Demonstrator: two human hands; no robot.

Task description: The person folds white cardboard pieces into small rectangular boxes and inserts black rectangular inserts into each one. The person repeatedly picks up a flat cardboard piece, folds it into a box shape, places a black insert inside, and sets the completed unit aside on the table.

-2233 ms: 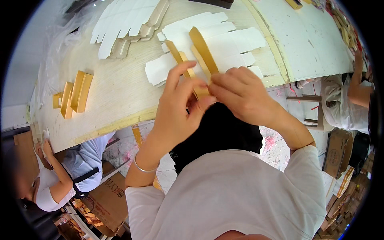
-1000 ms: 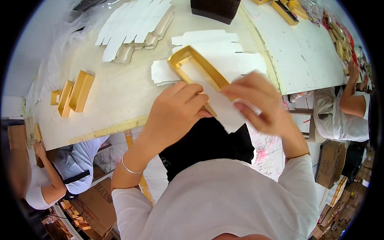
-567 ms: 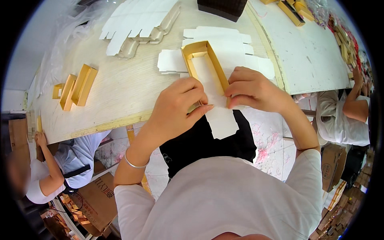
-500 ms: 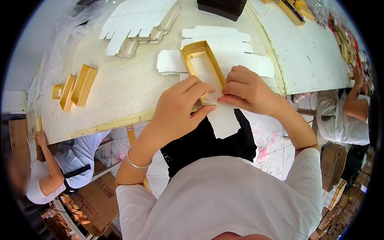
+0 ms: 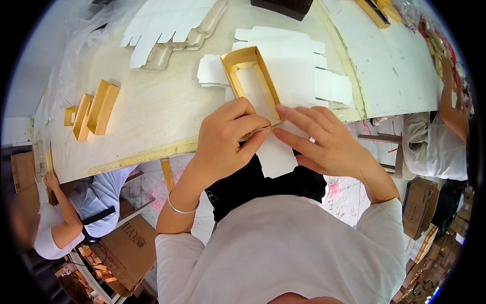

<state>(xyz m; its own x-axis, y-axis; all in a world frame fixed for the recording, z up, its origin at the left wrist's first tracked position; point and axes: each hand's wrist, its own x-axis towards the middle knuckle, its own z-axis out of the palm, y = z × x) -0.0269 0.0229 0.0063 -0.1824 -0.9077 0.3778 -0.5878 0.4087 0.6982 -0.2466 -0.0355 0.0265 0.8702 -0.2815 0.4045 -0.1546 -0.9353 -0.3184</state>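
Note:
A long gold cardboard box (image 5: 268,87), its top facing up and partly folded, lies near the table's front edge. My left hand (image 5: 228,131) pinches the thin edge of its near end between thumb and fingers. At the near right corner is my right hand (image 5: 324,139), fingers apart, the tips touching or almost touching the box. Under the box lie flat white card blanks (image 5: 296,53) with side flaps. A white flap (image 5: 276,159) hangs past the table edge below my hands, over my dark-clothed lap. My fingers hide part of the near end.
Folded gold boxes (image 5: 103,107) stand on the left of the table (image 5: 147,121). A stack of white blanks (image 5: 169,20) is at the back, beside a dark box (image 5: 283,6). Other people sit left and right; one person's hand (image 5: 50,180) is at the left table edge.
My right hand has opened its fingers and moved slightly down and right. The left hand keeps its pinch at the near end. The box has shifted slightly left and away.

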